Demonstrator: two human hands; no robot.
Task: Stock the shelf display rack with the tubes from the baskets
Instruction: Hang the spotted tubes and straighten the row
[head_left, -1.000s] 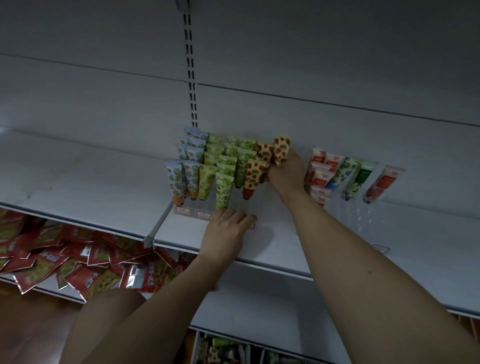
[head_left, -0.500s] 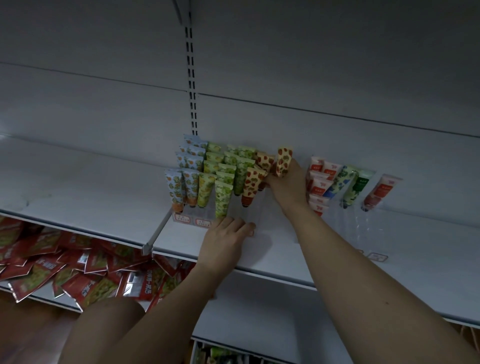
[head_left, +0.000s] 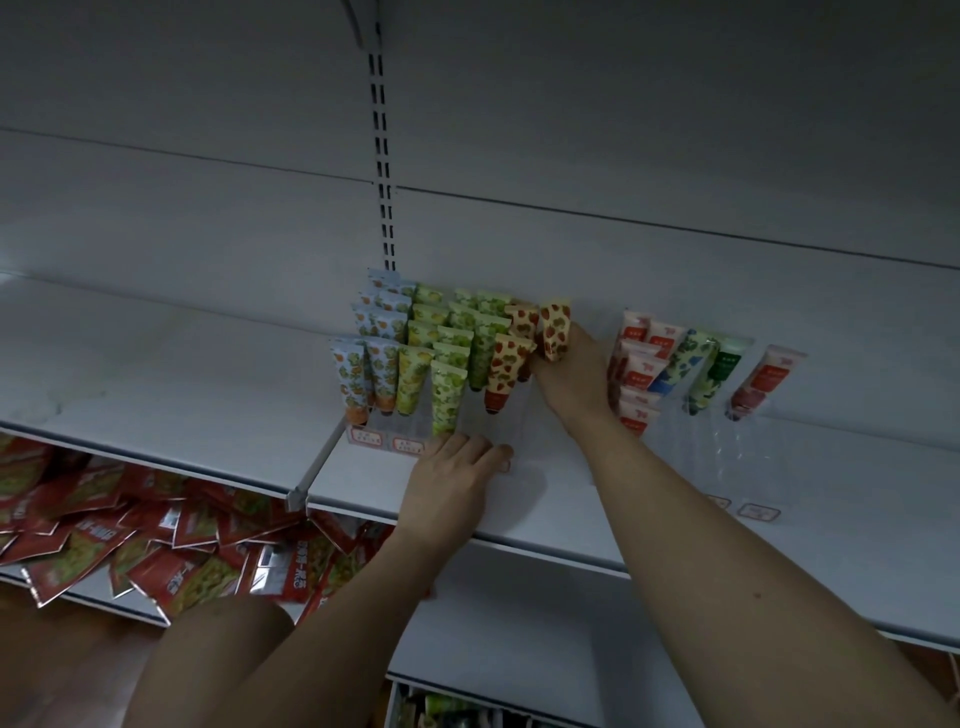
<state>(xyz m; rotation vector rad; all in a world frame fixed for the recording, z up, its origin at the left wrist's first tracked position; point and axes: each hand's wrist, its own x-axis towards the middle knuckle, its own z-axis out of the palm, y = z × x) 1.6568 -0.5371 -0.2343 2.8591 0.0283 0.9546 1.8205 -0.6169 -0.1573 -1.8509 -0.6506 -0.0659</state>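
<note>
1. At 7 o'clock, nearest the camera, a lower shelf (head_left: 130, 605) carries a loose heap of red snack packets (head_left: 156, 540).
2. At 6 o'clock, below the main shelf (head_left: 519, 535), the tops of more goods (head_left: 447, 714) show in a dark compartment; what they are cannot be told.
3. The left hand (head_left: 457, 480) lies palm down on the main shelf near centre, fingers straight, their tips touching the front of the clear display rack (head_left: 514, 415).
4. Small price labels (head_left: 387, 439) sit on the rack's front edge at 9 o'clock from that hand.
5. The rack holds rows of upright tubes (head_left: 415, 353): orange-print at the left, then green-print, then strawberry-print.
6. The right hand (head_left: 571, 379), at 1 o'clock from the left hand, grips one strawberry-print tube (head_left: 555, 330) upright at the rack's back right corner.
7. At 3 o'clock from the right hand, a second clear rack (head_left: 737, 447) holds red-and-white tubes (head_left: 641, 364), green tubes (head_left: 701, 371) and a leaning pink tube (head_left: 763, 382).
8. Farthest back, a slotted upright post (head_left: 382, 156) runs up the white back wall.
</note>
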